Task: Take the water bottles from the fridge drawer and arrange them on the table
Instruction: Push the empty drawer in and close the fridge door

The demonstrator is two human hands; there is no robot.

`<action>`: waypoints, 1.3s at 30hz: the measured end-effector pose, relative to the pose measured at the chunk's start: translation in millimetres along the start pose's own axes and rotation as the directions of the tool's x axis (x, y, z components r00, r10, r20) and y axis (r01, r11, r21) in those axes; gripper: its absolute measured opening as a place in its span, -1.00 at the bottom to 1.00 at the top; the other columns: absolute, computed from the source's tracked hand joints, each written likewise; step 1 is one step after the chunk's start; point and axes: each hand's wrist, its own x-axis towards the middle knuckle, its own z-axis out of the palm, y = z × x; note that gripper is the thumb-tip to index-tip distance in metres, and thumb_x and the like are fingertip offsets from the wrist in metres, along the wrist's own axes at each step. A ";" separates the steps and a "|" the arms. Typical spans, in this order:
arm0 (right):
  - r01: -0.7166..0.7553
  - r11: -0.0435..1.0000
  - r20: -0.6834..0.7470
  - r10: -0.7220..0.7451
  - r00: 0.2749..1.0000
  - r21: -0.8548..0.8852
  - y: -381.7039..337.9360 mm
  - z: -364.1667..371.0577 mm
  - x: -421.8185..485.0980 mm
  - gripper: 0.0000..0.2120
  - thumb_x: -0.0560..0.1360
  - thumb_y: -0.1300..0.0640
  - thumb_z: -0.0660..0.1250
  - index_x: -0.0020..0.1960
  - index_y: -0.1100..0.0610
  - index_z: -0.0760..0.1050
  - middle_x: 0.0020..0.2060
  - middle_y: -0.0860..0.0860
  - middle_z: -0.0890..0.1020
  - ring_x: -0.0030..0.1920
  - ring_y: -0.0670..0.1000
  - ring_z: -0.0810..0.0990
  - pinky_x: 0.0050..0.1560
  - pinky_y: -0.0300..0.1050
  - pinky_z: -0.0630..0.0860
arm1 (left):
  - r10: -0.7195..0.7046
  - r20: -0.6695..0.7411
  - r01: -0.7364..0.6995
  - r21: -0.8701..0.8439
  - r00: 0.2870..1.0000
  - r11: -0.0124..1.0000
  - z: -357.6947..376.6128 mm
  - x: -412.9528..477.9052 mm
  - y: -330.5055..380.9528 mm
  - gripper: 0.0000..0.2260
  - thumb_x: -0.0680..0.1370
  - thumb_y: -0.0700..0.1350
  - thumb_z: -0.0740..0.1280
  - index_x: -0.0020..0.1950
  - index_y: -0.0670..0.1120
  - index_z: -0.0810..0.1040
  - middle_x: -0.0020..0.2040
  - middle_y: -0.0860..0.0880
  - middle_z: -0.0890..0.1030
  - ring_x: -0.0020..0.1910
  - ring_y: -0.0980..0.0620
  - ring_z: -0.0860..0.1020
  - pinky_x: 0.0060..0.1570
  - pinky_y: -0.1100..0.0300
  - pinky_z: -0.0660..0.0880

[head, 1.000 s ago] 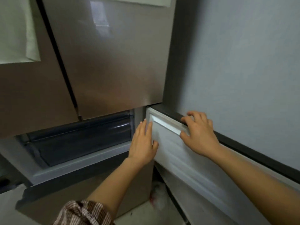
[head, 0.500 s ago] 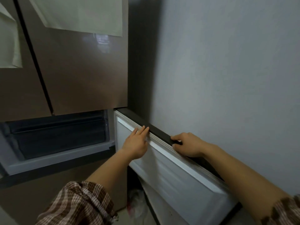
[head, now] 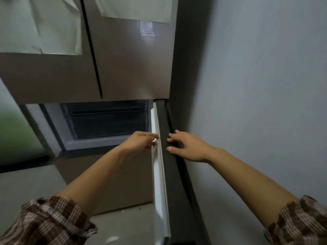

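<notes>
The lower fridge door (head: 170, 183) stands swung out toward me, seen edge-on, with a dark top edge and white inner lining (head: 158, 188). My left hand (head: 139, 140) lies against the white inner side near the top, fingers together at the seal. Beside it, my right hand (head: 189, 147) rests on the dark top edge with fingers spread, holding nothing. Behind the door the open compartment shows a dark translucent drawer (head: 106, 121). No water bottles are visible; the drawer's contents are hidden.
Two closed brown upper fridge doors (head: 132, 71) carry taped paper sheets (head: 40, 25). A grey wall (head: 265, 85) runs close along the right of the open door. A brown panel (head: 120, 183) sits below the compartment, with pale floor (head: 123, 227) beneath.
The door has swung further out toward the wall and now shows edge-on. My right hand has loosened from gripping the top edge to spread fingers. My view has shifted right.
</notes>
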 end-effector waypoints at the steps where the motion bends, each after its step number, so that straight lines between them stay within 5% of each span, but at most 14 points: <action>1: 0.022 0.999 -0.006 -0.022 1.000 -0.028 -8.7 3.8 6.9 -0.57 0.56 -0.12 0.25 0.35 0.06 0.44 0.41 -0.01 0.42 0.52 0.00 0.18 0.45 0.05 0.24 | -0.009 -0.012 0.010 0.012 1.000 1.000 -9.7 -8.2 -3.1 -0.72 0.62 -0.24 0.20 0.30 -0.16 0.54 0.21 -0.07 0.59 0.08 0.07 0.59 0.14 0.22 0.48; 7: 0.167 0.966 -0.010 -0.173 0.985 -0.199 -58.3 20.6 54.3 -0.68 0.60 -0.02 0.17 0.31 0.04 0.44 0.22 0.02 0.51 0.25 0.07 0.44 0.24 0.08 0.40 | -0.054 -0.080 0.072 0.237 0.995 0.969 -70.7 -45.4 -23.0 -0.73 0.60 -0.13 0.26 0.28 -0.02 0.59 0.18 0.00 0.63 0.13 0.10 0.56 -0.03 0.30 0.47; 13: 0.216 0.930 -0.005 -0.228 0.974 -0.297 -100.3 41.9 103.2 -0.55 0.56 0.01 0.22 0.43 0.02 0.32 0.28 0.02 0.45 0.28 0.08 0.43 0.26 0.02 0.36 | -0.052 -0.132 0.111 0.491 0.990 0.864 -136.1 -70.9 -33.9 -0.73 0.58 0.00 0.29 0.28 0.05 0.56 0.10 0.06 0.63 0.06 0.11 0.58 0.21 0.11 0.47; 17: 0.211 0.910 -0.026 -0.236 0.971 -0.356 -129.6 52.6 143.2 -0.56 0.53 -0.03 0.28 0.37 0.05 0.35 0.20 0.03 0.47 0.21 0.08 0.47 0.19 0.03 0.39 | 0.068 -0.150 0.076 0.782 0.986 0.619 -167.6 -61.6 -47.9 -0.49 0.51 0.15 0.36 0.42 0.05 0.40 0.23 0.02 0.59 0.13 0.03 0.57 0.15 0.05 0.53; 20: 0.201 0.899 -0.045 -0.236 0.971 -0.390 -144.4 57.7 173.5 -0.58 0.54 -0.03 0.27 0.35 0.05 0.36 0.21 0.02 0.45 0.23 0.08 0.43 0.16 0.05 0.43 | 0.162 -0.198 0.133 0.929 0.967 0.346 -189.0 -46.5 -67.3 -0.32 0.57 0.16 0.25 0.58 0.02 0.02 0.40 -0.03 0.42 0.25 -0.07 0.50 0.04 0.04 0.52; 24: 0.166 0.886 -0.068 -0.215 0.974 -0.434 -162.6 65.3 217.2 -0.62 0.56 -0.04 0.25 0.33 0.07 0.36 0.22 0.02 0.45 0.23 0.09 0.40 0.12 0.03 0.40 | 0.302 -0.174 0.080 0.951 0.937 0.298 -238.2 -23.3 -86.6 -0.38 0.63 0.15 0.13 0.59 0.04 -0.08 0.52 -0.02 0.27 0.40 -0.04 0.37 0.22 0.05 0.47; 30: 0.069 0.884 -0.112 -0.136 0.984 -0.463 -188.9 77.1 278.9 -0.66 0.59 0.06 0.25 0.32 0.13 0.33 0.23 0.07 0.43 0.25 0.14 0.37 0.08 0.02 0.40 | 0.484 -0.029 -0.024 0.994 0.875 0.102 -313.7 12.8 -117.0 -0.39 0.56 0.27 -0.03 0.47 -0.05 0.35 0.42 -0.08 0.44 0.37 -0.07 0.47 0.31 0.00 0.39; 33: 0.009 0.885 -0.138 -0.082 0.987 -0.465 -198.4 83.5 302.0 -0.64 0.60 0.05 0.22 0.35 0.15 0.31 0.26 0.09 0.43 0.27 0.16 0.37 0.10 0.03 0.40 | 0.531 0.041 -0.030 0.999 0.847 -0.029 -342.2 35.2 -144.4 -0.37 0.53 0.25 0.08 0.49 -0.08 0.28 0.44 -0.10 0.41 0.43 -0.06 0.34 0.33 -0.09 0.26; 39: -0.095 0.872 -0.196 -0.001 0.981 -0.481 -199.4 101.4 323.2 -0.48 0.64 0.00 0.08 0.52 0.19 0.11 0.38 0.12 0.32 0.36 0.17 0.30 0.24 0.10 0.35 | 0.562 0.048 -0.023 0.998 0.825 -0.052 -375.6 74.0 -151.4 -0.39 0.54 0.23 0.01 0.52 -0.06 0.20 0.49 -0.08 0.33 0.48 -0.05 0.24 0.49 -0.04 0.15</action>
